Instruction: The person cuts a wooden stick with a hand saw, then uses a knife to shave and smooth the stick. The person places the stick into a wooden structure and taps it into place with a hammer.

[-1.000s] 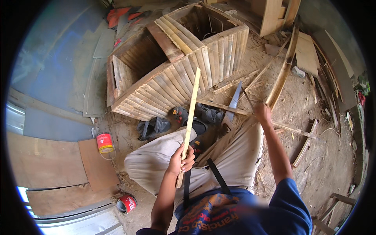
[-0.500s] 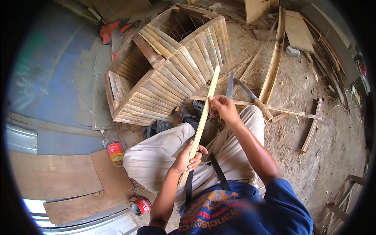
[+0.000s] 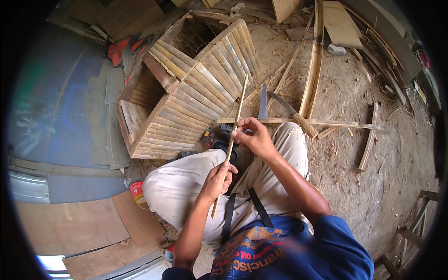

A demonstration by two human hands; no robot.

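A thin bamboo or wooden strip (image 3: 239, 108) is held slantwise over my lap, its narrow edge toward the view. Near its lower end, my left hand (image 3: 218, 181) is closed round it. My right hand (image 3: 253, 136) pinches it higher up, between thumb and fingers. Beyond the strip's top end stands a slatted structure (image 3: 186, 102) with open compartments, faced with rows of similar strips. Just past my right knee lie a saw blade (image 3: 263, 103) and a curved knife with a wooden handle (image 3: 303, 124), beside a long wooden strip (image 3: 336, 123) on the ground.
A split bamboo pole (image 3: 311, 79) and a short wood piece (image 3: 371, 135) lie on the dirt at the right. Plywood sheets (image 3: 70, 219) cover the left side, near a red can (image 3: 136, 192). Boards (image 3: 343, 25) are stacked at the far right.
The strip has been turned from its broad face to its narrow edge. Both hands have stayed on it, the right shifting slightly left and down. The surroundings have shifted left in the view.
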